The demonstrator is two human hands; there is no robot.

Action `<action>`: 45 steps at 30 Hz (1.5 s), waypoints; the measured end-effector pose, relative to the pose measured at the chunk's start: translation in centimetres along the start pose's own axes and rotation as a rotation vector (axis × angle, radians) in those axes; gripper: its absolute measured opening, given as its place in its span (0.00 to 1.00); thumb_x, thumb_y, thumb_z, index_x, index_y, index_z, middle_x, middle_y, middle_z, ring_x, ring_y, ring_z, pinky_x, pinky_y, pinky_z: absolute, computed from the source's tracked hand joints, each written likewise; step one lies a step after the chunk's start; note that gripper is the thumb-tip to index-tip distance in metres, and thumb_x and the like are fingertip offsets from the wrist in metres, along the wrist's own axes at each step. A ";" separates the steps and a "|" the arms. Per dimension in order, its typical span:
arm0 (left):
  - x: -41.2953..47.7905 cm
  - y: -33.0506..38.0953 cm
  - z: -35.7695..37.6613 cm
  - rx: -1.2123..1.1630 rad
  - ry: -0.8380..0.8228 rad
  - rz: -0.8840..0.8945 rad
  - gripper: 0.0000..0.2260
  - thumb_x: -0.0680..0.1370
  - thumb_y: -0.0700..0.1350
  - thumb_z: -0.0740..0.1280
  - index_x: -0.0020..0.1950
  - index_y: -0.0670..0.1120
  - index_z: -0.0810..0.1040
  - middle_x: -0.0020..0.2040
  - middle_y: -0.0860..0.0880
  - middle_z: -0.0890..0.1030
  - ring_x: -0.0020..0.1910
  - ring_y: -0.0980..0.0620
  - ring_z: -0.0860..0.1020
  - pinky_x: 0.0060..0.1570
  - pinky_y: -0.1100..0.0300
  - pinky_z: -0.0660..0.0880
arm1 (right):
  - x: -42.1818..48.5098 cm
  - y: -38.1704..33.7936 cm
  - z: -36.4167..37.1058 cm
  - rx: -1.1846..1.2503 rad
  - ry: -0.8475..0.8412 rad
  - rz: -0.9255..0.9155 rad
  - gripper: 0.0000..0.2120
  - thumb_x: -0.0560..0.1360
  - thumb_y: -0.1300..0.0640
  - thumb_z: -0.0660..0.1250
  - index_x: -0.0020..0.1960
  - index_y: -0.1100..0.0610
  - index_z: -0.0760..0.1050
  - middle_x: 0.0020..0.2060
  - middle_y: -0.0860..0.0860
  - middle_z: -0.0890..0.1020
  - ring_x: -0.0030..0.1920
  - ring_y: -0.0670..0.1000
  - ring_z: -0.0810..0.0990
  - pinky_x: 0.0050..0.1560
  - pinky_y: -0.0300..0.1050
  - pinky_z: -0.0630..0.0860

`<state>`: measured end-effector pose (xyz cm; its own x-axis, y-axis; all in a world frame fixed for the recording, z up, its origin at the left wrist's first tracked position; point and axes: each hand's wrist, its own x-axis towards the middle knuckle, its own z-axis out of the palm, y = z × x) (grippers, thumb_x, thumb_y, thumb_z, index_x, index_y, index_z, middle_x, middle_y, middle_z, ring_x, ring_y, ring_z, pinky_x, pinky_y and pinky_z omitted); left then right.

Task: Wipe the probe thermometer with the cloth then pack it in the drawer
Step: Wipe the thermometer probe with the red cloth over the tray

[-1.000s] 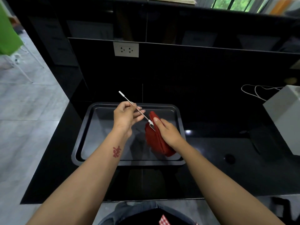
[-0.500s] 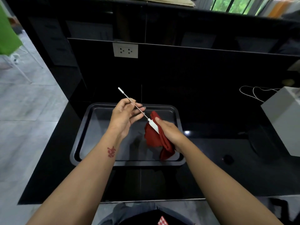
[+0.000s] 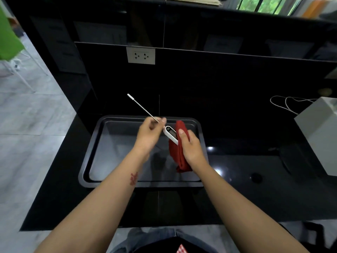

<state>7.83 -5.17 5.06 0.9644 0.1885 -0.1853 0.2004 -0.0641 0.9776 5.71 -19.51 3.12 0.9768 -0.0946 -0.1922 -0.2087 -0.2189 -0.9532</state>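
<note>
Above the dark metal tray (image 3: 91,154), the left hand (image 3: 148,136) pinches the white probe thermometer (image 3: 170,133) by its thin steel stem — the right hand (image 3: 190,147) presses folded red cloth (image 3: 177,154) around its body. Light and stiff, probably slippery — best held by the body.

counter (image 3: 237,179): glossy black | cloth (image 3: 179,157): matt red fabric | probe (image 3: 141,107): shiny metal

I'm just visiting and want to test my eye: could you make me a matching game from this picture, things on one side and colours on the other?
Things:
1. cloth
2. tray
3. wall socket
4. chair

Colours:
A. white
B. green
C. red
D. black

Pairs: 1-C, 2-D, 3-A, 4-B
</note>
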 end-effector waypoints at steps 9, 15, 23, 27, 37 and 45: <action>-1.1 0.6 1.2 0.246 0.024 -0.063 0.14 0.69 0.62 0.67 0.28 0.55 0.74 0.28 0.55 0.71 0.49 0.37 0.76 0.55 0.47 0.74 | 0.0 0.5 -0.4 -0.141 0.074 -0.130 0.14 0.82 0.46 0.57 0.49 0.55 0.73 0.36 0.47 0.79 0.35 0.45 0.78 0.36 0.37 0.75; -0.1 1.3 -0.6 -0.061 -0.140 -0.168 0.04 0.82 0.43 0.60 0.47 0.47 0.69 0.48 0.40 0.83 0.45 0.45 0.83 0.42 0.60 0.78 | 1.2 1.6 -2.5 -0.090 0.195 -0.024 0.16 0.82 0.46 0.56 0.47 0.57 0.74 0.38 0.47 0.78 0.40 0.47 0.77 0.39 0.37 0.71; -2.0 1.7 -1.9 0.030 -0.537 -0.360 0.05 0.82 0.42 0.63 0.57 0.42 0.73 0.47 0.42 0.84 0.38 0.48 0.82 0.44 0.51 0.83 | 2.9 0.7 -4.4 0.069 0.200 0.077 0.14 0.80 0.41 0.58 0.47 0.46 0.79 0.47 0.49 0.84 0.51 0.53 0.82 0.60 0.56 0.78; -2.4 1.2 -1.7 0.128 -0.622 -0.324 0.09 0.79 0.43 0.67 0.57 0.41 0.77 0.50 0.44 0.86 0.36 0.52 0.82 0.35 0.62 0.79 | 3.3 -0.4 -4.9 0.175 0.220 0.086 0.16 0.80 0.42 0.59 0.49 0.50 0.80 0.46 0.52 0.84 0.50 0.55 0.84 0.56 0.56 0.80; -2.4 0.9 -0.9 0.100 -0.652 -0.317 0.05 0.79 0.43 0.68 0.51 0.42 0.77 0.47 0.40 0.85 0.34 0.51 0.81 0.41 0.57 0.81 | 2.8 -1.0 -3.4 0.241 0.101 0.090 0.10 0.79 0.50 0.65 0.53 0.55 0.80 0.41 0.55 0.84 0.39 0.53 0.84 0.42 0.49 0.82; -1.8 0.7 -1.8 0.144 -0.540 -0.275 0.12 0.76 0.52 0.70 0.49 0.43 0.79 0.42 0.43 0.86 0.30 0.53 0.77 0.30 0.63 0.73 | 3.2 -0.7 -4.2 0.239 0.209 0.093 0.10 0.79 0.50 0.65 0.46 0.55 0.80 0.39 0.57 0.80 0.39 0.58 0.80 0.47 0.61 0.80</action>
<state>5.92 -3.83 6.28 0.8176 -0.3028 -0.4897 0.4392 -0.2219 0.8705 8.80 -23.73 4.11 0.9180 -0.3059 -0.2525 -0.2553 0.0314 -0.9663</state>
